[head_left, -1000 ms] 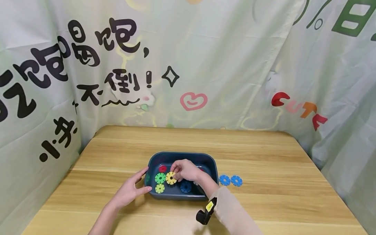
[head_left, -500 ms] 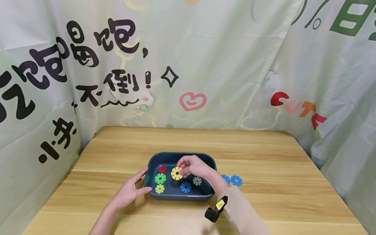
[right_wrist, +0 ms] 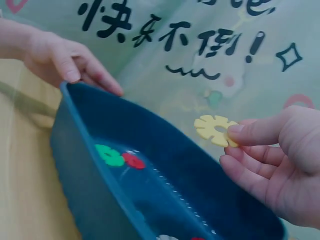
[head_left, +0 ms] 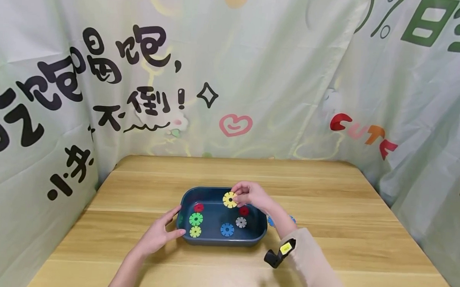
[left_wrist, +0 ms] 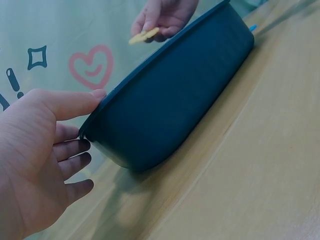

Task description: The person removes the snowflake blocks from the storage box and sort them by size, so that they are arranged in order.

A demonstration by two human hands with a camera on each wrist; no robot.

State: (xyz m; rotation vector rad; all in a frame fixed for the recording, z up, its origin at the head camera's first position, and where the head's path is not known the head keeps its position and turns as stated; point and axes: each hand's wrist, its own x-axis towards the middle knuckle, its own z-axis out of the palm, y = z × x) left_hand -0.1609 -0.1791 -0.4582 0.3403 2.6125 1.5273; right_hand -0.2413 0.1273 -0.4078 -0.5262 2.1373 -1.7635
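My right hand (head_left: 254, 196) pinches a yellow notched plastic disc, a snowflake building disc (head_left: 230, 199), between thumb and fingers. The disc is raised over the back part of a dark blue plastic basin (head_left: 226, 243). In the right wrist view the yellow disc (right_wrist: 216, 130) shows its centre hole and slots above the rim. My left hand (head_left: 158, 234) touches the basin's left end with thumb and extended fingers; in the left wrist view the thumb (left_wrist: 80, 104) lies at the rim. Inside the basin lie a green disc (head_left: 196, 219), a yellow-green disc (head_left: 195, 232) and a blue disc (head_left: 227, 230).
Also in the basin are a grey disc (head_left: 240, 222) and two red discs, one at left (head_left: 199, 207) and one at right (head_left: 244, 211). Blue discs (head_left: 292, 219) lie on the wooden table (head_left: 348, 240) right of it, partly behind my right forearm. A printed curtain (head_left: 277, 86) surrounds the table.
My right hand has lifted the yellow disc up and to the right, from beside the green disc toward the basin's back rim. The left hand stays at the basin's left end.
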